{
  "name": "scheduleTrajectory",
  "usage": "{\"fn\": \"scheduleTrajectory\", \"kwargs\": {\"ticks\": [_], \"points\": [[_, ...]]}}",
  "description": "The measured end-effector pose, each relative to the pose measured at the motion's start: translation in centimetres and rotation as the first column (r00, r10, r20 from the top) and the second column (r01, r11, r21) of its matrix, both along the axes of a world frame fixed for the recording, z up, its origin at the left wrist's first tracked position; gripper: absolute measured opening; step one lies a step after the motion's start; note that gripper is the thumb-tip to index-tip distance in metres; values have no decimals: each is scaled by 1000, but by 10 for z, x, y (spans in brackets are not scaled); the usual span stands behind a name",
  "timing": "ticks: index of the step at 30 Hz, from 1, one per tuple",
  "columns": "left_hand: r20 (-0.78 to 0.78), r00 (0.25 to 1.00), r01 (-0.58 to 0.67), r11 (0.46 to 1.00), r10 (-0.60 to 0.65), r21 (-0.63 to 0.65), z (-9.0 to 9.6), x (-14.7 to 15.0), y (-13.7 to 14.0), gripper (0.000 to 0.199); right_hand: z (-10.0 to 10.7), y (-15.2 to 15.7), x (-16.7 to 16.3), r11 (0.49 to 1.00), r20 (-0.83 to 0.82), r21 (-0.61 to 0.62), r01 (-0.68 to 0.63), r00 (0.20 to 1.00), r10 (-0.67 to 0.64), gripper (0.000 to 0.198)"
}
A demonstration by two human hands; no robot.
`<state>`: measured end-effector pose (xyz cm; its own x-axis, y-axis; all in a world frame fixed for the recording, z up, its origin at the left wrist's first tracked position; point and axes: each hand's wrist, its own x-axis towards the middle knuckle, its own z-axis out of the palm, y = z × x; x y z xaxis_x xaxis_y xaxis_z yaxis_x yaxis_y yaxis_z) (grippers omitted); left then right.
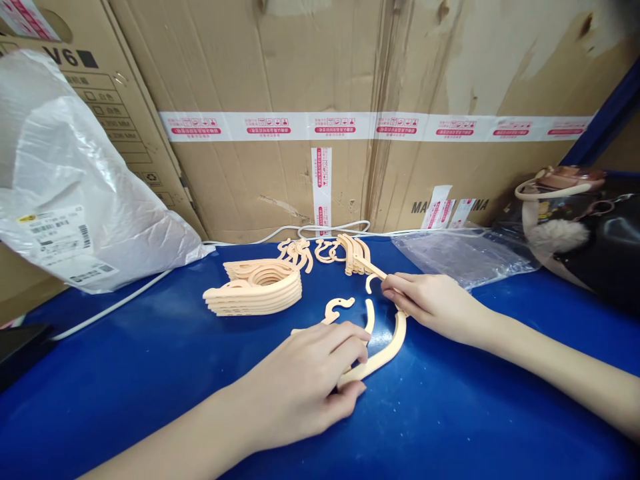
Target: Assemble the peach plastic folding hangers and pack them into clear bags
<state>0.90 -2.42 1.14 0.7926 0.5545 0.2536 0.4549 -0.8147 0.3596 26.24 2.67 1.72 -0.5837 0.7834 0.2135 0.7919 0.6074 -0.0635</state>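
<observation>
A peach plastic hanger (pixel 387 347) lies flat on the blue table (pixel 150 373). My left hand (pixel 305 383) presses on its near end, fingers curled over it. My right hand (pixel 430 303) pinches the hanger's far end near its hook. Left of it stands a stack of several assembled peach hangers (pixel 257 288). Behind, near the cardboard, lie loose hook pieces (pixel 297 252) and a bundle of hanger parts (pixel 355 255). One small hook piece (pixel 337 308) rests between the stack and my hands.
Large taped cardboard boxes (pixel 325 100) wall off the back. A white plastic bag (pixel 65 187) sits at the left, a clear plastic bag (pixel 460 257) and a dark handbag (pixel 585 227) at the right. A white cable (pixel 120 303) runs along the table's back.
</observation>
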Motion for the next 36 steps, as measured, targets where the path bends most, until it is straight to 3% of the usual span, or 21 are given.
{"fn": "scheduleTrajectory", "kwargs": {"ticks": [5, 17, 23, 28, 31, 36], "points": [[18, 999, 50, 999, -50, -7, -2, 0, -2, 23, -2, -4, -2, 1000, -64, -26, -2, 998, 1, 8], [-23, 995, 99, 995, -99, -1, -2, -2, -3, 40, -9, -4, -5, 997, -51, 42, -67, 996, 70, 10], [-3, 992, 128, 984, -128, 122, -1, -3, -2, 30, -11, -10, -7, 967, -64, 21, -253, 965, 254, 17], [-40, 991, 131, 959, -125, 250, 0, -2, -2, 24, -13, -17, -11, 949, -25, 18, -315, 949, 316, 15], [-70, 992, 122, 962, -108, 244, 0, 0, -2, 22, -11, -19, -15, 948, -42, 11, -317, 947, 318, 19], [-81, 990, 137, 953, -119, 270, 0, 0, -2, 25, -3, -15, -20, 972, -231, 2, -233, 946, 227, 25]]}}
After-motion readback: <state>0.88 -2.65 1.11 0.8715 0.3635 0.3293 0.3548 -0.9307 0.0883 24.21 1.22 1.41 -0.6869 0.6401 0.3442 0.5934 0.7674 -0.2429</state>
